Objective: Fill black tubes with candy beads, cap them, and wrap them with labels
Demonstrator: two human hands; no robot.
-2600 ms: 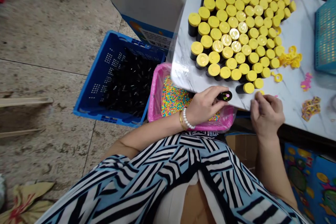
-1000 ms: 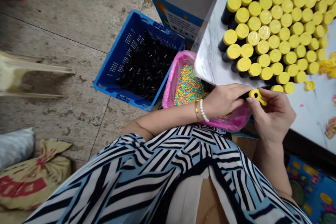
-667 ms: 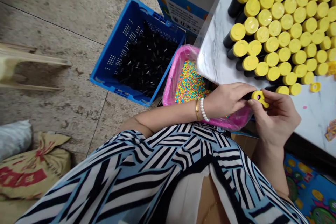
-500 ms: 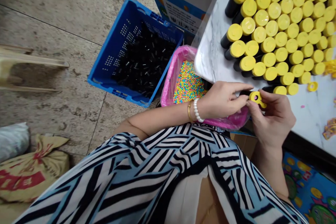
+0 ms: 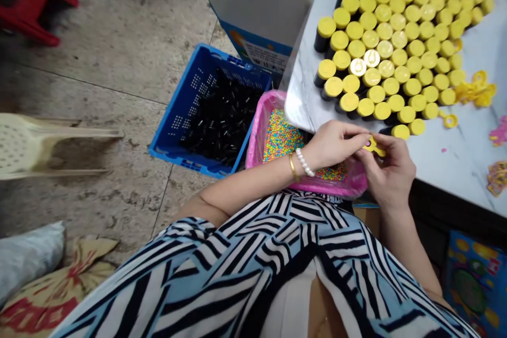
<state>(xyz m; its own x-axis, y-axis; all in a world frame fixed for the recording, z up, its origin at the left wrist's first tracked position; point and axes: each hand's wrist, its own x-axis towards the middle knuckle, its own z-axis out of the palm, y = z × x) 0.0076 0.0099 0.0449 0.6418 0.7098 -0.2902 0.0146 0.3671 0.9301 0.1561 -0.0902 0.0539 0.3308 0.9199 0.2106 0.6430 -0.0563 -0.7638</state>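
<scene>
From where I stand, the right hand (image 5: 388, 166) pinches a small yellow piece (image 5: 378, 149) between thumb and fingers, above the near edge of the white table (image 5: 467, 169). The left hand (image 5: 332, 142) is bent close, its thumb and first finger meeting the other end of this piece; whether it grips something more behind them, I cannot tell. There is a dark hole with a bit of pink inside it, but too small to read.

The yellow piece looks like plastic, I think light and rather stiff, not easily broken, perhaps a little slippery. I would take it by its narrow end, at the side of the right hand, so the hole stays free.

Farther out, capped tubes (image 5: 391, 85) stand tightly together on the table, with one black tube (image 5: 387, 131) tilted; these may topple if pushed. Under the left forearm, a pink basin (image 5: 256, 129) holds coloured beads (image 5: 282, 140), partly covered by the arm. Beyond it, a blue crate (image 5: 169, 108) has black pieces (image 5: 225, 121) too crowded to separate. The upper group of tubes is cut by the frame.
</scene>
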